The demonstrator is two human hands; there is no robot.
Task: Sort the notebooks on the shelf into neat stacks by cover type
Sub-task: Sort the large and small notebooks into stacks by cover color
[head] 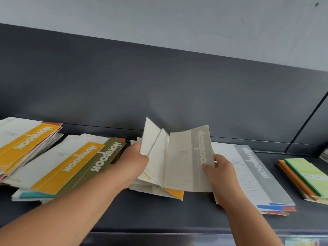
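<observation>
With the bundle point(154, 153) gripped by the left hand point(134, 163), the grey notebook point(186, 162) pinched by the right hand point(221, 173) is best laid squarely on the grey-topped stack point(257, 176).

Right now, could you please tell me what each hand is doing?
Left hand: grips the fanned cream notebooks.
Right hand: pinches the grey-striped notebook by its corner.

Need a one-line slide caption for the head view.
Left hand grips the loose middle pile while right hand pinches a grey-band notebook, between yellow-band stacks and a grey-topped stack.
</observation>
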